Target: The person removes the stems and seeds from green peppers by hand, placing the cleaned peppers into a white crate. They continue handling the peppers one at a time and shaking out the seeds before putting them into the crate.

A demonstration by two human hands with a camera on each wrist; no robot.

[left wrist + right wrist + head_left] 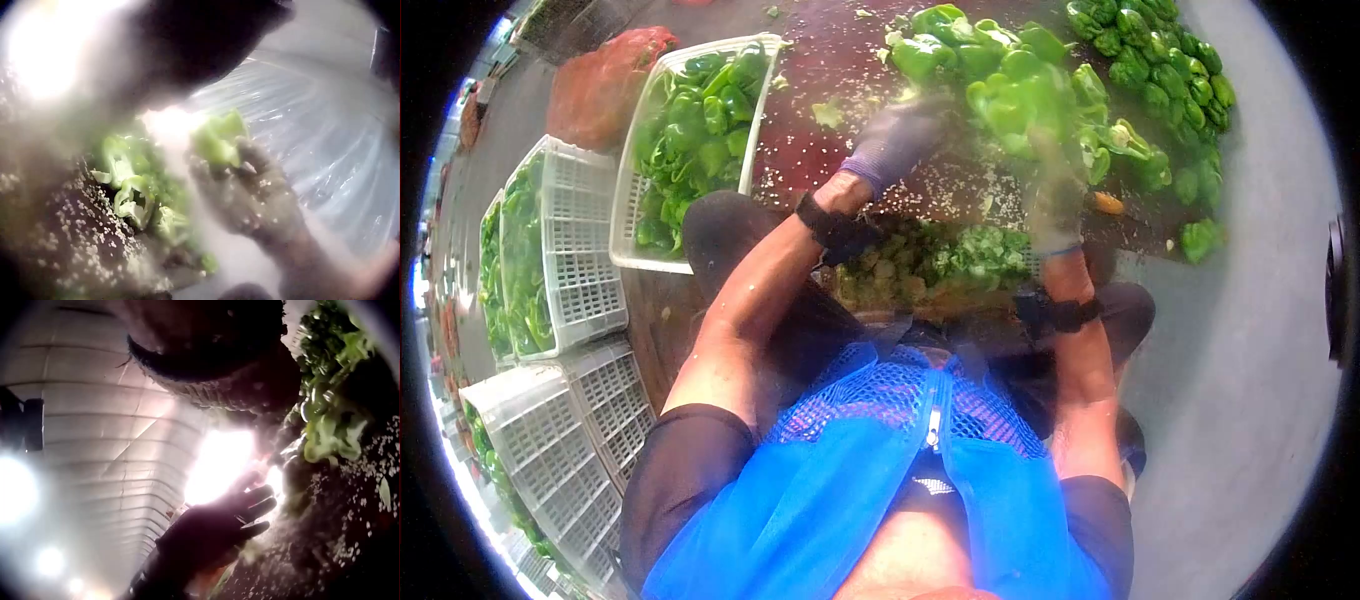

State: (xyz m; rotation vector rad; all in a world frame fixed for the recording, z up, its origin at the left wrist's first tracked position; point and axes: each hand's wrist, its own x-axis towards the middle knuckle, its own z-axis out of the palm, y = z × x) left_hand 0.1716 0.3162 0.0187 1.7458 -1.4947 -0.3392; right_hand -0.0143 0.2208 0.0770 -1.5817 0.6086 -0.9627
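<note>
My left hand (903, 143), in a purple knit glove, is over the dark red work surface (800, 150) strewn with pale seeds. In the right wrist view the left hand's fingers (259, 503) reach out, loosely spread. The right hand (1055, 195) is blurred, in a soiled glove dotted with seeds in the left wrist view. It holds a green bell pepper (219, 139) at its fingertips. Opened pepper pieces (133, 200) lie beside it. More peppers (945, 45) are heaped just beyond both hands.
Whole peppers (1165, 75) are piled at the far right. A white crate (762, 120) of peppers stands left of the surface, near more stacked crates (580, 240) and a red sack (605, 90). Pepper scraps (960, 255) lie between the knees. An orange handle (1108, 204) shows near the right hand.
</note>
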